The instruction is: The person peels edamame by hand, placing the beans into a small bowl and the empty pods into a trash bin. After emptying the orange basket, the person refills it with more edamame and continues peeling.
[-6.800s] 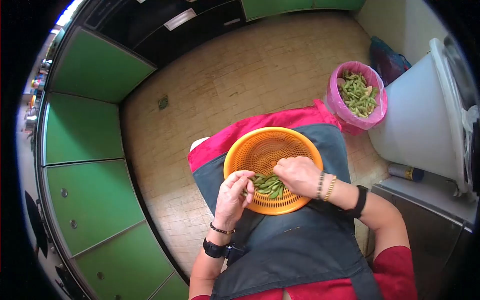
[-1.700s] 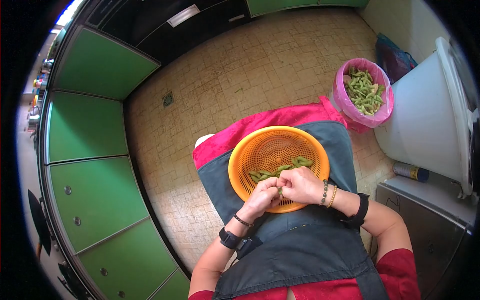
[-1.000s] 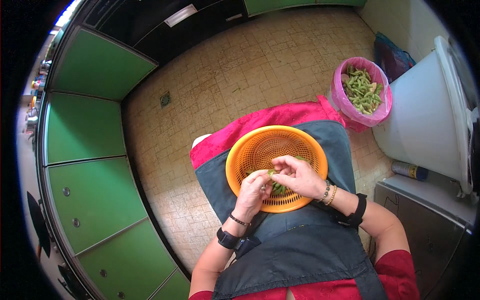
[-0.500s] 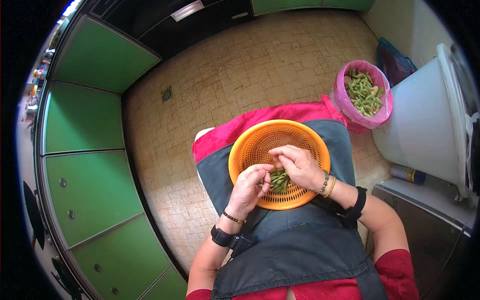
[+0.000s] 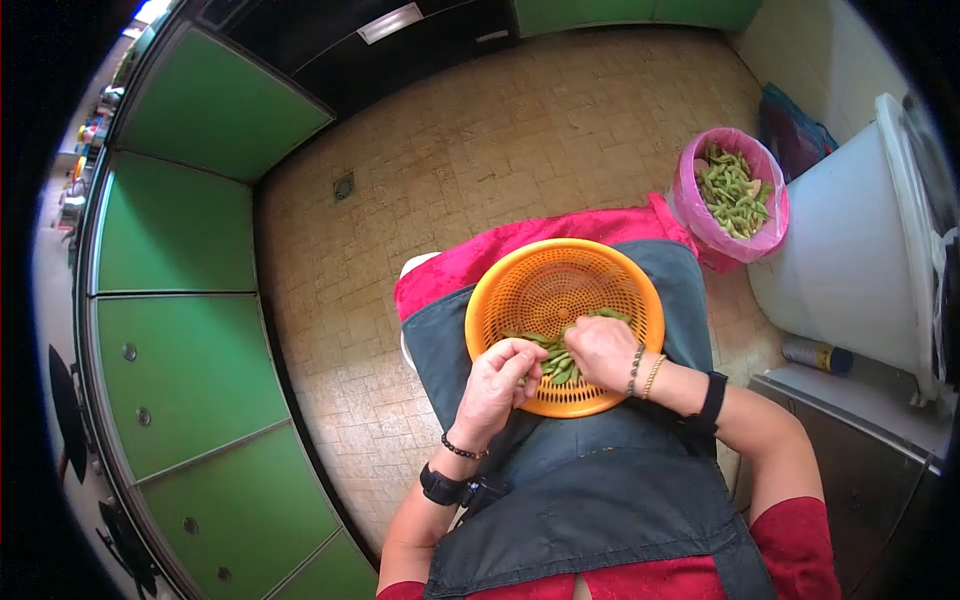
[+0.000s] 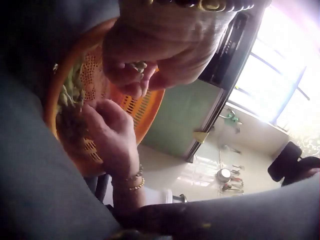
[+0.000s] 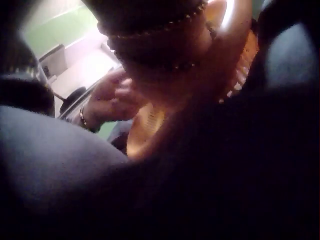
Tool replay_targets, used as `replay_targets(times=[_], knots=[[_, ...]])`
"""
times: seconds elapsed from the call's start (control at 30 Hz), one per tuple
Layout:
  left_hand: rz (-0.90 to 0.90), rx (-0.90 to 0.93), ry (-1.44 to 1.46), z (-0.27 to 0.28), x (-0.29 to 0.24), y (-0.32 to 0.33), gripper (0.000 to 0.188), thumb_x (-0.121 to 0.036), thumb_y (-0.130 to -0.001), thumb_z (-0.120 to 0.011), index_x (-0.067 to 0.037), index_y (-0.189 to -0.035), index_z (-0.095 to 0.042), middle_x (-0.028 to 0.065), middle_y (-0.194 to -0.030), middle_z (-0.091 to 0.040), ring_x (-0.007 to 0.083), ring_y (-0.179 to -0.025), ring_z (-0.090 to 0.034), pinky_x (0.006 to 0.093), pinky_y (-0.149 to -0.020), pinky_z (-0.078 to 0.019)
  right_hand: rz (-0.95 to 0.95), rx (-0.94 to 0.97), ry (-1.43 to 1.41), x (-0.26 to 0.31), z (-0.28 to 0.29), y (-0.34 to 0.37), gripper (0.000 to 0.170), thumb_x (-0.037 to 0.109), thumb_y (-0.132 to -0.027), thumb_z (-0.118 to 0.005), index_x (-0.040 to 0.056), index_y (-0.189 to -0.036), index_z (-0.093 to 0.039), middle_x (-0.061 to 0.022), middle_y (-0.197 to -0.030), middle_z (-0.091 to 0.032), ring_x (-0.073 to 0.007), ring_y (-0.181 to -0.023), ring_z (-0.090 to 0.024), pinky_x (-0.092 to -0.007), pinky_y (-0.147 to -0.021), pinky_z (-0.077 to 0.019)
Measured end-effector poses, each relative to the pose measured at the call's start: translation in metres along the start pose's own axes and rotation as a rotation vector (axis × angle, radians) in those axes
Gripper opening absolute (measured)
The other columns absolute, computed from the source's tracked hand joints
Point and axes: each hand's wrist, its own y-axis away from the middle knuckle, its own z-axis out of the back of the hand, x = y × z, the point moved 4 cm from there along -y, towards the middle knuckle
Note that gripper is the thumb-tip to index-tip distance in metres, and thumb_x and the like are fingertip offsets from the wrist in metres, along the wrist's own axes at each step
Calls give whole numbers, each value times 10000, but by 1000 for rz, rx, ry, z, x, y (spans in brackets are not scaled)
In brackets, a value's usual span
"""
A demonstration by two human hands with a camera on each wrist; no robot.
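An orange perforated basket [image 5: 550, 262] rests on the person's lap with green pods [image 5: 562, 362] in its lower half. The left hand [image 5: 492, 388] is over the basket's lower left rim, its fingers curled; in the left wrist view the left hand [image 6: 160, 50] holds small pale green pods [image 6: 139, 66] in its curled fingers. The right hand [image 5: 602, 352] reaches into the basket, fingertips down at the pods; in the left wrist view the right hand [image 6: 112, 132] has its thumb and fingers together beside the pods. Whether it pinches one is hidden. The right wrist view is dark.
A pink-lined bin [image 5: 778, 230] holding several pods stands on the floor at the right, beside a large white tub [image 5: 850, 230]. A spray can [image 5: 815, 354] lies nearer, above a grey cabinet. Green cabinets [image 5: 185, 385] line the left side.
The right hand has moved away from the left hand, to the right and down into the pods. The left hand stays by the lower left rim. The head view has shifted slightly.
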Motion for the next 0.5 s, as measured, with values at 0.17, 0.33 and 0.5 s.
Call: replay_targets(times=[0.17,0.33,0.5], knots=[[2,-39,-95,-2,1,1,155,-190,-878,-494,-50,-875,-560,-5,-694,-534,47,-521,-471,151,-409,-319,32,-52,-27,1,9,7,83,105,-675,-546,52,-734,-571,-128,-734,-555,-276,-733,-570,-372,-637,-458],[-8,-7,-111,0,1,3,165,-200,-884,-488,-55,-845,-554,-8,-693,-534,41,-517,-466,151,-410,-320,73,-34,136,9,-14,-1,91,106,-684,-533,57,-737,-588,-117,-737,-553,-270,-733,-563,-363,-639,-448],[-7,-35,-127,2,3,2,166,-200,-885,-492,-51,-842,-553,-10,-688,-531,38,-516,-463,149,-408,-319,-60,48,10,-8,0,-3,91,57,-638,-554,30,-716,-592,-141,-748,-582,-296,-733,-590,-393,-647,-478]])
